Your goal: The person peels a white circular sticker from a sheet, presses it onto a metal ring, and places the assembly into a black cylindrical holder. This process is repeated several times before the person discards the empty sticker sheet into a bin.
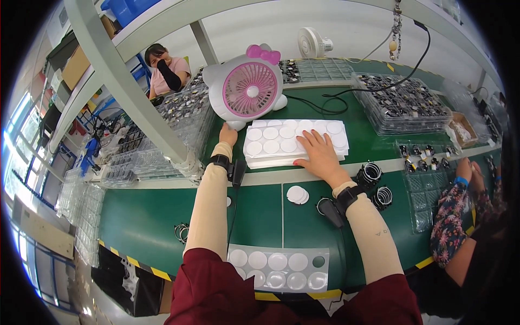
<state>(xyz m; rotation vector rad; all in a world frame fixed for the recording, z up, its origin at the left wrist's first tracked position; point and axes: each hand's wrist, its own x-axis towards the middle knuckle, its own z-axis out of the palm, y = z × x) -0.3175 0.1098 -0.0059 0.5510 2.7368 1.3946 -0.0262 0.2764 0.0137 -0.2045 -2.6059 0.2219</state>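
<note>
My right hand [319, 157] lies flat with fingers spread on a stack of white sheets of round stickers [265, 160]. At the stack's far left my left hand [228, 135] reaches up to the foot of a grey and pink cat-shaped fan [252, 89]. Its fingers look bent and partly hidden, and whether they grip the foot I cannot tell. Nearer to me is another sheet of round white stickers [277, 262], with one round gap at its upper right. A small pile of white discs [297, 195] sits between my forearms.
Black and silver rings [370, 173] stand beside my right wrist; more rings [182, 233] lie at left. Stacked clear trays of small parts [401, 100] stand at back right. A co-worker's hands [468, 172] are by a parts tray [425, 203]. A grey shelf post [135, 86] rises at left.
</note>
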